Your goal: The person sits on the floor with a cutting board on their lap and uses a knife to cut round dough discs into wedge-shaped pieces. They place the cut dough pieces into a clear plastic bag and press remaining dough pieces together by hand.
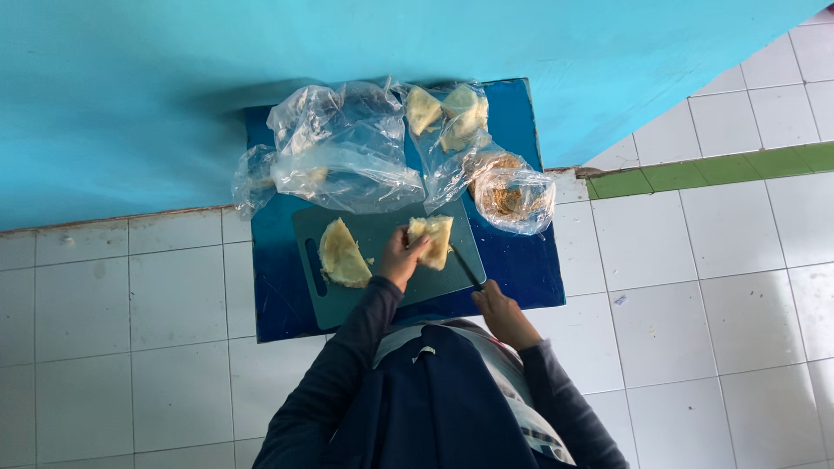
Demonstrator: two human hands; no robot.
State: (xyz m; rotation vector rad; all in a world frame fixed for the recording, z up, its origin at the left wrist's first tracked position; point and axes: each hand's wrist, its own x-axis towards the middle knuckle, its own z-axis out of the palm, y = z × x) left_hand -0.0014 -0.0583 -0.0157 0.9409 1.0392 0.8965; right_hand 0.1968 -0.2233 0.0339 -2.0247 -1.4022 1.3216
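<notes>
My left hand (401, 259) presses its fingers on a pale yellow wedge (432, 241) near the right edge of the green cutting board (382, 291). My right hand (499, 314) has its fingers clamped on a dark knife (466, 269), whose tip is beside the wedge.

Crinkled glossy clear plastic bags (347, 152), matt plastic cutting board (382, 239), smooth glazed floor tiles (695, 287).

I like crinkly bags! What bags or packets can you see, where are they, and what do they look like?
Big clear bag: back left of the blue table, crumpled, nearly empty.
Clear bag of pale wedges: back middle, open, yellowish pieces inside.
Small clear bag of brown crumbs: right of the green cutting board, rounded.
No labels, signs or screens.
</notes>
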